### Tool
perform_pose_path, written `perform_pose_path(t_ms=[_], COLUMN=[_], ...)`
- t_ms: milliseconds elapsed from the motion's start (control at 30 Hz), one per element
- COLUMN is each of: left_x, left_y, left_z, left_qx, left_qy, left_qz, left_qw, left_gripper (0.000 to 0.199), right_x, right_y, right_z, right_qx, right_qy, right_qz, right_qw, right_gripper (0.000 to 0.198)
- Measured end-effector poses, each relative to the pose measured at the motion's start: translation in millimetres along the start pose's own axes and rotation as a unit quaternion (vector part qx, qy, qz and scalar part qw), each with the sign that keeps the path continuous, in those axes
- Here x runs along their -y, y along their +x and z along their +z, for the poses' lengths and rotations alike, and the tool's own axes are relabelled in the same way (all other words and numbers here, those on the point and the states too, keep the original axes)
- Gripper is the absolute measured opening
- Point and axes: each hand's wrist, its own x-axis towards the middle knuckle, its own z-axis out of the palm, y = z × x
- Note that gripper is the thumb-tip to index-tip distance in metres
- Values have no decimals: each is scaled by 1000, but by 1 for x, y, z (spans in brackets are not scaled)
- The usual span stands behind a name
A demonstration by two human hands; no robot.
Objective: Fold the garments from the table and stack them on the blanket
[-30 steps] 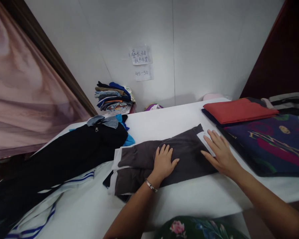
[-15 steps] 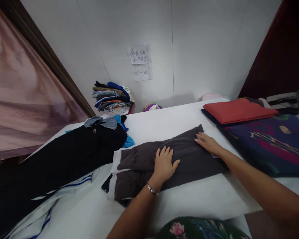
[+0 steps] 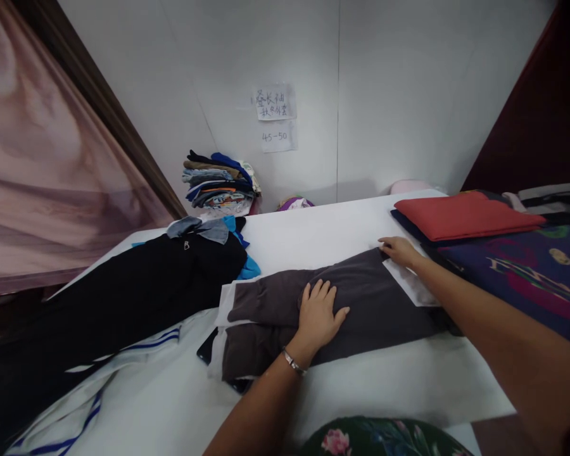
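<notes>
A dark grey garment (image 3: 361, 310) with white edging at its left end lies partly folded on the white table. My left hand (image 3: 317, 315) rests flat on its middle, fingers spread, a bracelet at the wrist. At the far right corner my right hand (image 3: 399, 251) has its fingers closed on the cloth's edge. Just below that hand a white patch (image 3: 412, 285) shows at the garment's right end; whether it is lining or a separate sheet I cannot tell. A black flat object (image 3: 206, 347) sticks out from under the left end.
Left of the garment lies a heap of black clothing (image 3: 147, 285) with white, blue-striped cloth (image 3: 92, 386). Folded red clothing (image 3: 465, 216) and a purple patterned garment (image 3: 541, 272) sit to the right. Beyond the table are a stack of folded clothes (image 3: 221, 180) and a wall.
My right hand has moved outward to the garment's far right corner and closed on it. More of the white patch now shows. My left hand stays flat on the cloth.
</notes>
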Motion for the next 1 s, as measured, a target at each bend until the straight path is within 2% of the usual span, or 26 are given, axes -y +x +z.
perform_pose_path(t_ms=[133,367,500,567,667,700,767,900,1000], left_x=[0,-1,-3,-4,-5,-5,-5,-6,-6], left_y=[0,-1,-2,-2,-2,-2,-2,-1,0], left_z=[0,-2,-1,-1,-1,-1,-1,-1,-1], left_qx=[-2,1,7,12,17,17,15,7,15], left_qy=[-4,-7,-5,-4,-1,0,1,-4,-6], left_qz=[5,11,6,1,-2,-3,-4,-4,-6], left_qw=[1000,1000,1000,1000,1000,1000,1000,1000,1000], left_gripper=[54,55,56,57,58,58,58,58,58], right_x=[-2,-1,2,13,41,51,67,78,78], right_y=[6,4,3,-2,-21,-29,-46,-64,-62], right_z=[-1,23,17,9,3,4,12,36,41], right_qx=[-5,13,-4,-46,-100,-96,-45,82,92], right_qy=[-55,-83,-78,-70,-43,-35,-23,-7,8], right_qz=[12,59,74,43,-56,-86,-117,-100,-81], right_qw=[998,995,994,996,992,991,992,992,992], right_gripper=[42,47,52,54,55,56,56,56,57])
